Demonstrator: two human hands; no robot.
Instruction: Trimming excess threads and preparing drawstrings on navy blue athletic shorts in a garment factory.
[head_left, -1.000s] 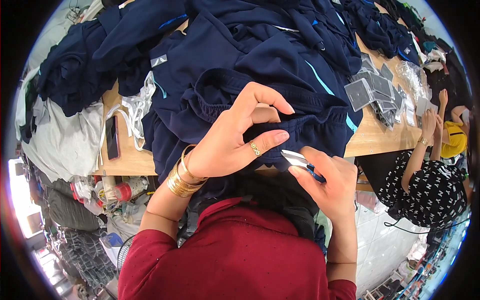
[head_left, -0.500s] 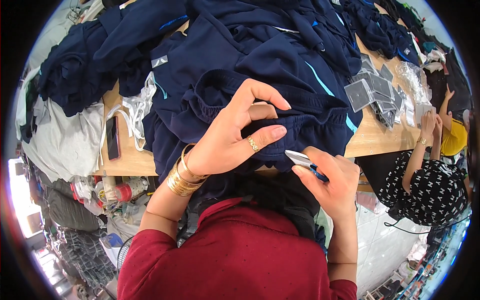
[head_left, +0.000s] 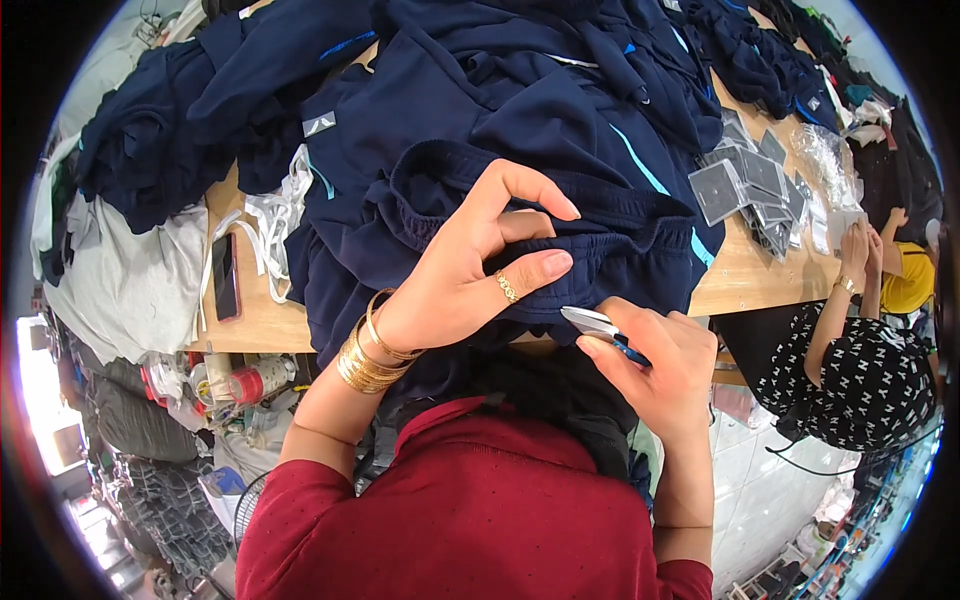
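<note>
Navy fabric, gathered: one garment with an elastic waistband, laid between and beyond the hands, its near edge at the desk front. Left hand: thumb laid on the waistband, fingers bent, forefinger arched above; grasping the cloth. Gold bangles at that wrist. Right hand: closed around small thread snips, pale blades pointing toward the left hand, just beside the waistband. Left of the left hand: one dark phone, flat; white straps, loose; grey cloth, crumpled. Beyond the right hand, to its right: flat grey packets, heaped; clear plastic, bunched. Farther right: a co-worker's hands, raised.
</note>
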